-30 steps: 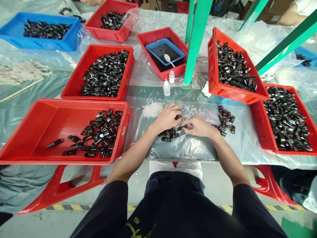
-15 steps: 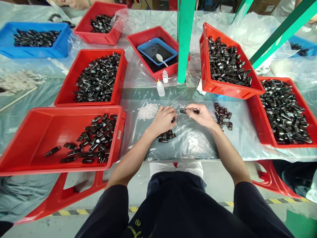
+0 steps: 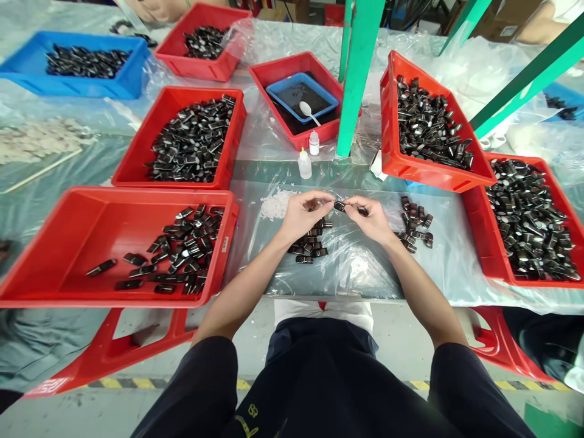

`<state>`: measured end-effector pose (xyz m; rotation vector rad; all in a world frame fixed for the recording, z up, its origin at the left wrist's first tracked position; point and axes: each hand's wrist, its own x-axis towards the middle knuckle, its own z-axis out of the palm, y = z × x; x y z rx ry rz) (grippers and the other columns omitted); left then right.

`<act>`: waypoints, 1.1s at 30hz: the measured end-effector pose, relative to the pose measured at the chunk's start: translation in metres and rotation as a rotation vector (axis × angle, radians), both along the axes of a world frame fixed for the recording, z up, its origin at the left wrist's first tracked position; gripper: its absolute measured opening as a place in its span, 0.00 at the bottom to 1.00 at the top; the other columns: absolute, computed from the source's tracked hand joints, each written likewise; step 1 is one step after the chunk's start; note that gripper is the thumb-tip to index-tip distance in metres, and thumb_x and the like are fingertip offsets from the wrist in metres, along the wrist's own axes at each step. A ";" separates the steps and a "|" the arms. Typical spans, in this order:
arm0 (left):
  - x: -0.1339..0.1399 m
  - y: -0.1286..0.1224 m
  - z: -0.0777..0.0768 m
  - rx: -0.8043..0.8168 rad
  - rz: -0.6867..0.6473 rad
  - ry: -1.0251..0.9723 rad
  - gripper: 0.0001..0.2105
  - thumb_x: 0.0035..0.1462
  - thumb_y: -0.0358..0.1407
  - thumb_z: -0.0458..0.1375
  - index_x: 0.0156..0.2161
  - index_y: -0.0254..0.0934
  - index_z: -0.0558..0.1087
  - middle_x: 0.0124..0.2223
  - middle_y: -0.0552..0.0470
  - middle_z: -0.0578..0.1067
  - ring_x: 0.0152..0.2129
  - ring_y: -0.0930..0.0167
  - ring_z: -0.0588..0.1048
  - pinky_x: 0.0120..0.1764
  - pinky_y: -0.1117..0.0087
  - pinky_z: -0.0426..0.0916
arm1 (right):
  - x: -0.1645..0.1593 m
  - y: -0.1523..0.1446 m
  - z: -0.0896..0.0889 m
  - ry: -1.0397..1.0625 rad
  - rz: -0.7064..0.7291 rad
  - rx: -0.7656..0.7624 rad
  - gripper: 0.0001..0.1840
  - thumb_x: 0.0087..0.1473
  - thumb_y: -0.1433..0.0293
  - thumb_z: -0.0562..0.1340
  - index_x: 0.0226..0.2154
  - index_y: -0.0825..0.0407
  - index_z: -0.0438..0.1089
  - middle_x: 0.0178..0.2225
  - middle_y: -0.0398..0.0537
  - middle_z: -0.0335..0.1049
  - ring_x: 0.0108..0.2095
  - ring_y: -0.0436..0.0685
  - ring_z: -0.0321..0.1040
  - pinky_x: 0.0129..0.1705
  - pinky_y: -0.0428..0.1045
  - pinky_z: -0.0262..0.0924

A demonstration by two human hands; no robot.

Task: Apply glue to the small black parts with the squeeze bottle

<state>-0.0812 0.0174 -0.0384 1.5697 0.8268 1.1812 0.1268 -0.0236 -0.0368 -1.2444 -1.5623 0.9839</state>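
My right hand pinches a small glossy black part between thumb and fingers. A second dark piece shows within the same hand. From the other side, my left hand has its thumb and forefinger closed at the left end of the pinched part. Below my left hand lies a cluster of similar black parts, partly hidden by it. A heap of small white pieces spreads just left of that hand. To the right of my right hand sits another loose group of dark parts.
Red bins of black parts stand at left and right; a tilted red bin rests against the right one. Behind are a dropper bottle, a small bottle, a spoon on a blue tray, and a green post.
My left hand has risen from the near cluster and come right to the part in my right hand. More of the cluster below shows. The whole view has shifted slightly.
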 end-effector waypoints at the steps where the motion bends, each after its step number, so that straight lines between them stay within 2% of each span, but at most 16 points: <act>1: 0.000 0.000 0.000 -0.019 -0.008 -0.032 0.12 0.55 0.47 0.72 0.36 0.40 0.84 0.36 0.49 0.84 0.31 0.70 0.78 0.32 0.67 0.69 | 0.000 0.000 0.000 0.005 0.002 0.000 0.25 0.60 0.45 0.66 0.38 0.51 0.78 0.24 0.38 0.57 0.26 0.50 0.52 0.32 0.48 0.52; 6: 0.001 0.001 -0.003 -0.103 -0.011 -0.093 0.18 0.46 0.49 0.77 0.32 0.39 0.80 0.35 0.49 0.82 0.32 0.70 0.78 0.35 0.68 0.74 | -0.001 0.000 -0.001 -0.004 -0.013 -0.001 0.26 0.60 0.44 0.66 0.38 0.51 0.77 0.25 0.39 0.59 0.27 0.50 0.53 0.32 0.49 0.52; 11: 0.002 0.001 -0.005 -0.156 -0.028 -0.132 0.17 0.47 0.49 0.77 0.36 0.40 0.83 0.34 0.50 0.80 0.24 0.74 0.73 0.24 0.71 0.68 | -0.002 -0.001 -0.001 0.010 -0.018 0.008 0.25 0.59 0.46 0.67 0.38 0.51 0.77 0.23 0.36 0.54 0.25 0.49 0.49 0.31 0.49 0.49; 15: 0.003 -0.002 0.000 -0.187 -0.052 -0.136 0.16 0.49 0.49 0.76 0.36 0.39 0.85 0.30 0.51 0.81 0.18 0.76 0.72 0.21 0.71 0.68 | -0.003 -0.002 0.000 0.010 -0.057 0.047 0.21 0.60 0.49 0.67 0.38 0.51 0.76 0.22 0.34 0.51 0.24 0.48 0.46 0.30 0.48 0.48; 19: 0.004 -0.004 0.004 -0.232 0.005 -0.143 0.20 0.49 0.52 0.75 0.37 0.36 0.84 0.34 0.46 0.85 0.27 0.67 0.83 0.22 0.72 0.70 | -0.003 -0.003 0.001 0.020 -0.087 0.082 0.18 0.61 0.53 0.67 0.38 0.52 0.76 0.22 0.33 0.49 0.23 0.47 0.44 0.30 0.48 0.47; 21: 0.005 -0.004 0.004 -0.247 0.035 -0.135 0.21 0.49 0.52 0.75 0.38 0.36 0.83 0.35 0.45 0.86 0.29 0.65 0.85 0.21 0.73 0.68 | -0.003 -0.003 0.001 0.022 -0.094 0.084 0.18 0.61 0.54 0.67 0.38 0.52 0.76 0.22 0.33 0.49 0.23 0.47 0.44 0.30 0.49 0.47; 26: 0.004 -0.004 0.004 -0.207 0.043 -0.115 0.19 0.50 0.52 0.74 0.34 0.36 0.85 0.30 0.47 0.84 0.24 0.70 0.79 0.26 0.71 0.70 | -0.003 -0.002 0.003 0.021 -0.094 0.067 0.19 0.61 0.51 0.67 0.38 0.52 0.76 0.22 0.34 0.50 0.23 0.48 0.44 0.29 0.49 0.46; 29: 0.003 -0.003 0.005 -0.180 0.046 -0.113 0.17 0.49 0.50 0.75 0.34 0.38 0.87 0.33 0.48 0.84 0.25 0.73 0.76 0.30 0.70 0.71 | -0.003 -0.002 0.003 0.017 -0.087 0.059 0.21 0.61 0.50 0.67 0.38 0.52 0.76 0.21 0.34 0.51 0.23 0.48 0.44 0.29 0.48 0.46; 33: 0.001 -0.002 0.006 -0.145 0.042 -0.103 0.13 0.50 0.48 0.75 0.37 0.42 0.89 0.37 0.48 0.85 0.29 0.72 0.76 0.32 0.70 0.69 | -0.003 -0.001 0.002 0.017 -0.081 0.063 0.22 0.61 0.49 0.67 0.38 0.52 0.76 0.22 0.35 0.52 0.24 0.48 0.46 0.29 0.48 0.46</act>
